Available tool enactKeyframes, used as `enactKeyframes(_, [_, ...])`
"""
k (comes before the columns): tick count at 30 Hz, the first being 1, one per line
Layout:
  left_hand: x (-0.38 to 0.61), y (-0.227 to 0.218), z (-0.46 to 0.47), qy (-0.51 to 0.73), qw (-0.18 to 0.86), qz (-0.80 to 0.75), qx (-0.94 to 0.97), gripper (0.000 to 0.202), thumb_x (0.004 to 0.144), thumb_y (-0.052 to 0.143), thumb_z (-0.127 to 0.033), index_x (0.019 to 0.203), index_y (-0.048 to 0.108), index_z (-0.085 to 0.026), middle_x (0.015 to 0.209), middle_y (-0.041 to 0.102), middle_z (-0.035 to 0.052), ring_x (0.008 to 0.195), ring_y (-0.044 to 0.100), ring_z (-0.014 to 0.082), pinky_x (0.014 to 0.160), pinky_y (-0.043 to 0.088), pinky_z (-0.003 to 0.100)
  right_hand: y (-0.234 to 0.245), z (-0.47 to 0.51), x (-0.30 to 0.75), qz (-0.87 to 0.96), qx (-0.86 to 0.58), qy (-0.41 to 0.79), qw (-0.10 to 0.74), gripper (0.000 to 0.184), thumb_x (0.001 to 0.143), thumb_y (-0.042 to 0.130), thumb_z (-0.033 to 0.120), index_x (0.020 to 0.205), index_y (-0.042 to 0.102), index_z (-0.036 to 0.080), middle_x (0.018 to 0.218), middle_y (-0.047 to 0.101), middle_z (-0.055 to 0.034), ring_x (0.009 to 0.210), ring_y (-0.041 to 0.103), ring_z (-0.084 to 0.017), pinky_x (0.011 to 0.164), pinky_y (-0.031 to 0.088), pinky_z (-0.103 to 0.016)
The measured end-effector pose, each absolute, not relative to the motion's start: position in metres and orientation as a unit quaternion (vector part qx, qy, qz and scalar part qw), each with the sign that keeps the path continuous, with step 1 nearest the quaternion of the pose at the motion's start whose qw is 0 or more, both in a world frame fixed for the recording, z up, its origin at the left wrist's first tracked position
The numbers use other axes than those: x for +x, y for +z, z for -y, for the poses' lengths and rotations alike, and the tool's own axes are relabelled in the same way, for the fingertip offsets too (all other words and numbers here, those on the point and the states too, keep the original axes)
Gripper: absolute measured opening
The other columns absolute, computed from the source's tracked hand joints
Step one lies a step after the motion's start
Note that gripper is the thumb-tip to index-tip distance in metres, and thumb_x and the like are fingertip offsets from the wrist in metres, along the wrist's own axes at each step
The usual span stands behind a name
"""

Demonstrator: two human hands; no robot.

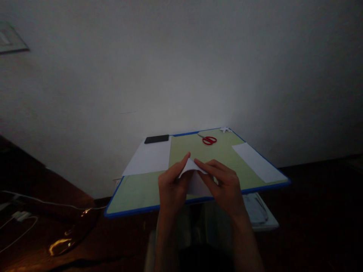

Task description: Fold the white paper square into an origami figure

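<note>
A white sheet of paper (195, 184), bent into a peak at the top, is held up over the near edge of the table. On its left side my left hand (172, 185) pinches it, thumb pointing up near the peak. From the right, my right hand (222, 181) grips the paper with fingers reaching toward the peak. Both hands are closed on it. Part of the paper is hidden behind the fingers. Scissors with red handles (209, 140) lie on the table beyond the hands.
The light green table (138, 192) has a blue rim and stands against a grey wall. A white sheet (153, 156) with a dark flat object (156, 139) lies left, a white paper strip (258, 162) right. Small paper pieces (225, 129) sit at the far corner. Cables (22, 216) run at lower left.
</note>
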State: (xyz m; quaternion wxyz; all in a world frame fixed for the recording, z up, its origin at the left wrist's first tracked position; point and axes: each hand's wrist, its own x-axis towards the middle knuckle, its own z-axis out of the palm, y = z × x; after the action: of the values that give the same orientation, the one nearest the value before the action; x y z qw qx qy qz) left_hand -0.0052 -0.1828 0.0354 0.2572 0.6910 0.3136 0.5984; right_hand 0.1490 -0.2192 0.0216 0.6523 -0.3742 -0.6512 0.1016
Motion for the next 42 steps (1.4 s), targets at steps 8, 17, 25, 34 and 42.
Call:
enactKeyframes(8, [-0.01, 0.034, 0.18, 0.598, 0.336, -0.299, 0.663, 0.036, 0.08, 0.077, -0.012, 0.114, 0.083, -0.023, 0.115, 0.083, 0.0062, 0.104, 0.079, 0.0247, 0.092, 0.063, 0.033, 0.025, 0.218, 0.146, 0.633, -0.385, 0.11, 0.663, 0.03, 0.096, 0.066, 0.011, 0.117, 0.079, 0.029, 0.098, 0.077, -0.0019, 0.089, 0.072, -0.018, 0.079, 0.056, -0.03])
enactKeyframes(17, [-0.004, 0.04, 0.188, 0.648, 0.347, -0.272, 0.621, 0.023, 0.077, 0.081, -0.013, 0.097, 0.082, -0.023, 0.093, 0.083, 0.0009, 0.084, 0.079, 0.0173, 0.076, 0.061, 0.022, 0.031, 0.223, 0.142, 0.648, -0.369, 0.06, 0.663, 0.034, 0.09, 0.064, 0.002, 0.112, 0.076, 0.025, 0.099, 0.073, -0.001, 0.092, 0.07, -0.017, 0.082, 0.055, -0.028])
enactKeyframes(25, [-0.007, 0.049, 0.192, 0.62, 0.368, -0.235, 0.652, 0.015, 0.078, 0.081, -0.015, 0.092, 0.077, -0.021, 0.088, 0.08, 0.0002, 0.079, 0.075, 0.0155, 0.07, 0.056, 0.019, 0.034, 0.227, 0.141, 0.655, -0.36, 0.07, 0.661, 0.032, 0.089, 0.066, 0.001, 0.109, 0.073, 0.024, 0.096, 0.07, 0.0001, 0.087, 0.066, -0.016, 0.077, 0.054, -0.027])
enactKeyframes(34, [-0.006, 0.041, 0.19, 0.641, 0.333, -0.242, 0.648, 0.021, 0.077, 0.078, -0.01, 0.094, 0.077, -0.022, 0.087, 0.079, -0.0006, 0.078, 0.074, 0.0152, 0.07, 0.056, 0.02, 0.033, 0.228, 0.149, 0.652, -0.353, 0.074, 0.667, 0.031, 0.096, 0.068, 0.006, 0.115, 0.078, 0.028, 0.093, 0.073, -0.0003, 0.085, 0.07, -0.015, 0.074, 0.055, -0.027])
enactKeyframes(42, [-0.007, 0.045, 0.188, 0.621, 0.345, -0.316, 0.629, 0.016, 0.076, 0.08, -0.022, 0.092, 0.079, -0.019, 0.086, 0.081, 0.0033, 0.077, 0.075, 0.0199, 0.069, 0.058, 0.026, 0.033, 0.225, 0.148, 0.65, -0.362, 0.067, 0.665, 0.029, 0.096, 0.069, 0.007, 0.115, 0.079, 0.026, 0.095, 0.077, -0.0023, 0.088, 0.073, -0.016, 0.078, 0.058, -0.028])
